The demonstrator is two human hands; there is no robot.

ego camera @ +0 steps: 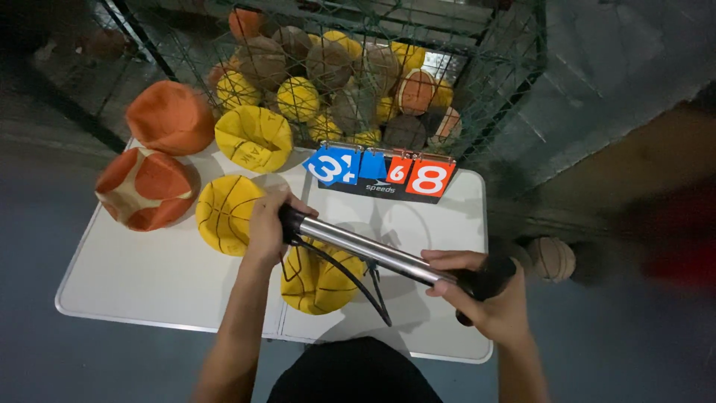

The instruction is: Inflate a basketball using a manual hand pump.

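Both hands grip a silver pump (373, 250) held over the table (134, 291): right hand (488, 295) clenched on its black handle, left hand (267, 224) clenched on the far end. A deflated yellow ball (317, 280) lies under the pump; a flip scoreboard (380, 173) and ball cage (358, 75) stand beyond.

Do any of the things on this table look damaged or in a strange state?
Yes. The balls on the white table look collapsed: the orange ball and the yellow ball are caved in, not round. Another yellow ball sags beneath the hand pump held by the left hand and right hand.
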